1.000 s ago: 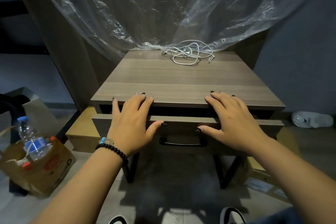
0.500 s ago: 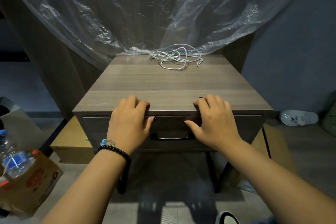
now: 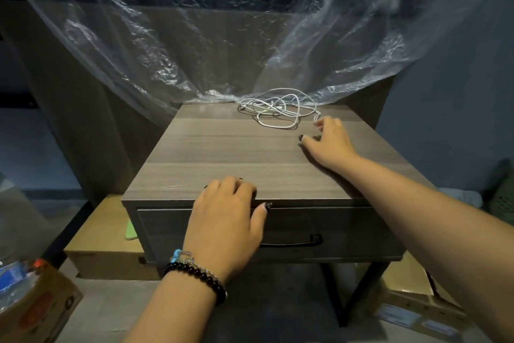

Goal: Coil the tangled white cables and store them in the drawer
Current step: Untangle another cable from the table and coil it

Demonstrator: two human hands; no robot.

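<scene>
A loose tangle of white cables (image 3: pixel 278 110) lies at the back of the wooden nightstand top (image 3: pixel 222 153). My right hand (image 3: pixel 329 142) reaches over the top, fingers spread, its fingertips at the right end of the tangle and holding nothing. My left hand (image 3: pixel 226 220) rests flat on the front edge of the nightstand, above the drawer (image 3: pixel 347 231), which is closed. Its black handle (image 3: pixel 303 242) is partly covered by my left hand.
A clear plastic sheet (image 3: pixel 222 36) hangs behind the nightstand and touches its back edge. Cardboard boxes (image 3: pixel 103 245) sit on the floor to the left and lower right. A box with a water bottle (image 3: pixel 16 284) stands at the lower left.
The drawer, slightly open a second ago, is now closed. My right hand has left the front edge and reached back to the cables. My left hand stays on the front edge.
</scene>
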